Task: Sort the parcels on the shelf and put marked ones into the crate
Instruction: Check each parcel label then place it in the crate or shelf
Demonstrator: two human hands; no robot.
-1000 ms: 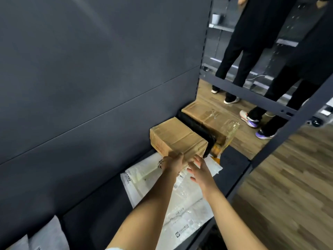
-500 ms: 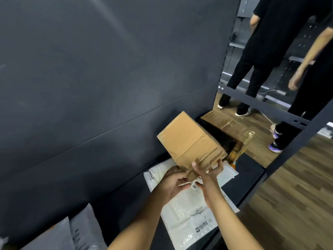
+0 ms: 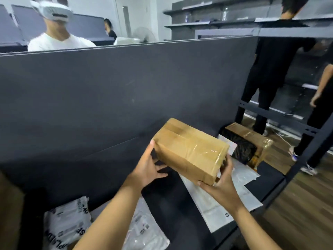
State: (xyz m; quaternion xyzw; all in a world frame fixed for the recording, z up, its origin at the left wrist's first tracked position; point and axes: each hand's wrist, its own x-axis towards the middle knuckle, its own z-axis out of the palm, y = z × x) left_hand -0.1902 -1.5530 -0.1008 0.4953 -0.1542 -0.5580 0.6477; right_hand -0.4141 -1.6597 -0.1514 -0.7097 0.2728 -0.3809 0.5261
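Observation:
A brown cardboard parcel sealed with clear tape hangs tilted above the dark shelf. My left hand holds its left end, thumb up along the side and fingers spread beneath. My right hand grips its near right corner from below. No mark shows on the faces I see. No crate is in view.
White mailers lie under the box, more white bags at the lower left. A black-wrapped parcel and a taped carton sit far right. A dark back panel walls the shelf. People stand behind the panel and to the right.
The parcel has come up off the mailers and turned long side toward me, my hands shifting to its two ends. My view has risen, showing the room over the panel.

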